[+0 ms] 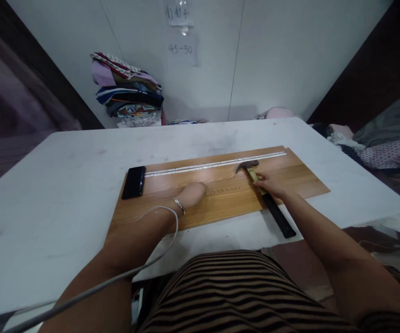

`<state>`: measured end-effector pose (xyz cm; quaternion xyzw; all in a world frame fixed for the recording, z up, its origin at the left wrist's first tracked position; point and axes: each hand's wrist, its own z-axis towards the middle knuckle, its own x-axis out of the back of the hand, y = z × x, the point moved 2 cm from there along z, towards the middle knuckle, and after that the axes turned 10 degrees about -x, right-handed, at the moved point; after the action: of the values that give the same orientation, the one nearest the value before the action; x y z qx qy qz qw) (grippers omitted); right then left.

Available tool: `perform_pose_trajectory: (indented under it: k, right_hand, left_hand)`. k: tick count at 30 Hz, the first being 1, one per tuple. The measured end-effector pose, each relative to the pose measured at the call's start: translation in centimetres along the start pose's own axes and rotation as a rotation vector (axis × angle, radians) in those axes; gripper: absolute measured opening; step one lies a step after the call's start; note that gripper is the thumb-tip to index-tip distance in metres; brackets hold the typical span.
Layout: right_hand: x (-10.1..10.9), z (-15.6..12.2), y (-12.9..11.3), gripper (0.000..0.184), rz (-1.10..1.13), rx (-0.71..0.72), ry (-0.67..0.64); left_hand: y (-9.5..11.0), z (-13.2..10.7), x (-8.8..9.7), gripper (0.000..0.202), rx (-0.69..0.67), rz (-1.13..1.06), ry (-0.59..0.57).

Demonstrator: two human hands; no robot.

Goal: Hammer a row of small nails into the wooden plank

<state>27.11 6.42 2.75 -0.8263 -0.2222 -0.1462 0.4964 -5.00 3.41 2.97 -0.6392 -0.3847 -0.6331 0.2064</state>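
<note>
A wooden board (297, 175) lies on the white table (64, 185). My right hand (271, 185) rests on a claw hammer (276, 212) that lies on the board, fingers closed around the yellow upper part of its handle; the metal head points toward a silver strip (200, 166) along the board's far edge. My left hand (191, 194) rests on the board as a closed fist, a bracelet on its wrist. A row of small nails (225, 190) stands in the wood between the two hands.
A black phone (133, 181) lies on the board's left end. A grey cable (140, 268) runs over my left arm. Folded fabrics (126, 90) are stacked against the wall behind the table. Cloth piles lie at the right.
</note>
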Motion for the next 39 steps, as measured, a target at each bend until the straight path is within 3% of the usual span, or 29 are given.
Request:
perform_pose_trajectory:
  k: [4,11,14,18,22,29,39]
  right_hand:
    - [0.0,0.0,-1.6,0.037,-0.411,0.046,0.180]
    - [-0.6,-0.1,-2.0,0.034,-0.765,0.083,0.266]
    - [-0.7,-0.1,-1.7,0.039,-0.771,0.088,0.252]
    - [-0.7,-0.3,-0.9,0.048,-0.688,0.169,0.268]
    - [-0.9,-0.5,-0.1,0.050,-0.658,0.190,0.296]
    - [-1.0,-0.5,0.0,0.051,-0.663,0.153,0.309]
    - [-1.1,-0.5,0.3,0.053,-0.659,0.171,0.341]
  left_hand:
    - [0.1,-0.3,0.3,0.021,0.066,0.019,-0.013]
    - [1.8,-1.0,1.0,0.025,0.103,0.029,-0.038]
    - [1.2,-1.0,1.0,0.020,0.133,-0.111,0.114]
    - [-0.3,-0.7,-0.3,0.018,0.257,-0.535,0.414]
    - [-0.2,-0.2,-2.2,0.019,0.302,-0.796,0.533]
    - [1.4,-0.6,-2.6,0.018,0.258,-0.654,0.573]
    - [1.7,-0.7,-2.6,0.015,0.136,-0.531,0.645]
